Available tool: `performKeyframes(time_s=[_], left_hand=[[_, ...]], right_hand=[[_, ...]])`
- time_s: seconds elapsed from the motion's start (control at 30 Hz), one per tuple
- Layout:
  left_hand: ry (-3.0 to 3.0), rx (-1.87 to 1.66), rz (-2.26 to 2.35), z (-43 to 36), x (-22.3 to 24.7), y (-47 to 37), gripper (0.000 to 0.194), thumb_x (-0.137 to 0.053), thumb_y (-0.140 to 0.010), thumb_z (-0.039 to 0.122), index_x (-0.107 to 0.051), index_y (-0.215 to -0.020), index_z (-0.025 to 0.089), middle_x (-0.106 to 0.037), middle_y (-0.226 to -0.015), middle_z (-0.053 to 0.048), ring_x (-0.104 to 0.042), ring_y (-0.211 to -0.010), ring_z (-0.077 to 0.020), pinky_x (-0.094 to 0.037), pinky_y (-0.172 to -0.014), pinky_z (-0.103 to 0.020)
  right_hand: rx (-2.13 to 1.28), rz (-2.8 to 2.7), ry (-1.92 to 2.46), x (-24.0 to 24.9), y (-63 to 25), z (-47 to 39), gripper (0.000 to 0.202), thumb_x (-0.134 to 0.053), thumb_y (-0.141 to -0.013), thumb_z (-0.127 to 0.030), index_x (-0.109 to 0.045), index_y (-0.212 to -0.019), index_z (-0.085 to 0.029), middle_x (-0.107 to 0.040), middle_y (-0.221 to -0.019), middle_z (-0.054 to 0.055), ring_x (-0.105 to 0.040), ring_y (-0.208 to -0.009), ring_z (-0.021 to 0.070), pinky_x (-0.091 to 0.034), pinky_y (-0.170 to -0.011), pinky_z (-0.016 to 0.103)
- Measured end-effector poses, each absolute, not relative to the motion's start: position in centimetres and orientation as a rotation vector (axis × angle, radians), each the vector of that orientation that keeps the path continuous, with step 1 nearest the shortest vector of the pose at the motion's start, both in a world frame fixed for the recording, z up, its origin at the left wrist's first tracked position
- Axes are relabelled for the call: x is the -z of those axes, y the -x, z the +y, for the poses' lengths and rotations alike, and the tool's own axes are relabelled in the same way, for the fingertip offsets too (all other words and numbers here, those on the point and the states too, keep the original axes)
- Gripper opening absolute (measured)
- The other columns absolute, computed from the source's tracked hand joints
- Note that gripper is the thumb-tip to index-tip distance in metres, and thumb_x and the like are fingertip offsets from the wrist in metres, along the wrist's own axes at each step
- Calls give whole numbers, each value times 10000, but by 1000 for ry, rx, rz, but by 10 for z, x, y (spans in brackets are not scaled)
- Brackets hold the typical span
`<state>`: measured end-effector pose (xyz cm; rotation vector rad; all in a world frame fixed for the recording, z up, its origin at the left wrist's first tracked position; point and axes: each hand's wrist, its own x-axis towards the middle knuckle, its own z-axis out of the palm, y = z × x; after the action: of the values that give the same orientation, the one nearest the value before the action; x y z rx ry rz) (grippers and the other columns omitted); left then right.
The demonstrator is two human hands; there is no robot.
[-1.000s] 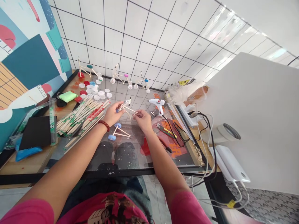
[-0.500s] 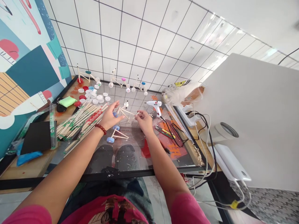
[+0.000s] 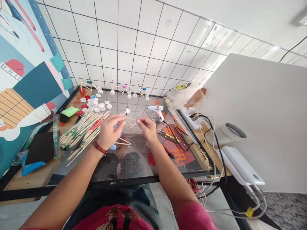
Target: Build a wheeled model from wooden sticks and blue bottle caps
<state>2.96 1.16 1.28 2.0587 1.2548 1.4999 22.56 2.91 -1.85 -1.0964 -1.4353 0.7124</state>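
Note:
Between my hands is a small frame of thin wooden sticks [image 3: 130, 118], with a white bottle cap and a dark-tipped stick [image 3: 127, 110] at its far end. My left hand [image 3: 110, 129], wearing a red bead bracelet, is closed, its thumb and fingers pinching the left end of a stick. The right hand [image 3: 148, 128] pinches the frame's right end with thumb and forefinger. Just below, a V-shaped stick piece [image 3: 124, 142] with a blue cap [image 3: 112, 147] lies on the glossy tabletop, partly hidden by my left hand.
Left of my hands lie a pile of wooden sticks [image 3: 79, 132] and loose bottle caps [image 3: 96, 103]. Finished stick models [image 3: 120, 88] stand along the back. A white glue gun [image 3: 157, 111] rests to the right, near a cutter [image 3: 171, 136] and black cable [image 3: 182, 139].
My left hand has gone from open fingers beside the frame to a closed pinch on its stick. The right hand keeps its pinch. The view has shifted slightly.

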Motion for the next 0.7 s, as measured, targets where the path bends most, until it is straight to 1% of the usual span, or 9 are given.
performKeyframes(time_s=[0.1,0.23,0.33,0.4,0.5,0.53,0.6,0.67,0.7], left_hand=[[-1996,-1321,1170,7,-4,-37,246,-650,-867,406,-757,-996,227,-767,-1031,-61,-712,-865,-219,-594,-865,-378],[-1816,-1253,1161,6,3,-40,248,-681,-831,410,-772,-964,220,-783,-935,-61,-722,-848,-233,-605,-822,-379],[-1647,-1229,1162,6,6,-41,311,-709,-791,418,-770,-1000,195,-771,-895,-64,-714,-814,-227,-608,-763,-369],[-1519,-1231,1135,6,6,-43,358,-715,-776,410,-759,-1042,174,-755,-852,-56,-704,-769,-207,-602,-729,-350],[-1291,-1226,1055,4,4,-48,376,-746,-743,408,-743,-1025,159,-734,-807,-37,-686,-687,-165,-596,-698,-321],[-1223,-1216,1015,3,3,-50,370,-767,-724,409,-738,-993,157,-728,-793,-31,-682,-669,-154,-594,-689,-311],[-1122,-1198,945,2,0,-53,358,-814,-679,412,-723,-909,154,-714,-757,-21,-680,-652,-142,-588,-671,-289],[-1055,-1191,904,1,-2,-54,371,-858,-633,415,-701,-839,150,-703,-722,-16,-686,-650,-141,-584,-659,-273],[-1025,-1189,896,1,-3,-54,390,-877,-611,419,-691,-820,148,-701,-711,-14,-689,-648,-142,-583,-649,-268]], right_hand=[[-703,-1525,979,12,-219,20,227,-691,-847,-433,-729,-774,-222,-700,-794,26,-608,-754,164,-519,-767,305],[-705,-1578,920,8,-206,11,252,-693,-858,-440,-724,-732,-223,-691,-753,25,-608,-727,163,-513,-743,310],[-633,-1578,943,9,-204,12,273,-665,-878,-459,-731,-762,-221,-696,-756,26,-608,-726,162,-509,-731,305],[-537,-1508,1005,10,-216,19,272,-637,-893,-464,-740,-840,-218,-707,-804,30,-610,-748,161,-505,-739,299],[-401,-1264,1197,11,-258,41,327,-622,-872,-458,-707,-1035,-187,-715,-930,56,-629,-820,174,-515,-791,309],[-368,-1187,1298,11,-276,50,369,-612,-863,-442,-682,-1095,-163,-709,-953,72,-633,-831,181,-519,-807,320],[-315,-1147,1584,10,-312,70,483,-658,-809,-377,-630,-1209,-108,-700,-1058,127,-647,-900,212,-514,-867,350],[-259,-1208,1878,10,-339,90,565,-718,-746,-350,-620,-1241,-95,-689,-1157,170,-645,-1012,260,-498,-906,372],[-244,-1296,1969,9,-348,98,559,-728,-742,-365,-635,-1224,-96,-698,-1148,174,-650,-1026,271,-495,-896,365]])
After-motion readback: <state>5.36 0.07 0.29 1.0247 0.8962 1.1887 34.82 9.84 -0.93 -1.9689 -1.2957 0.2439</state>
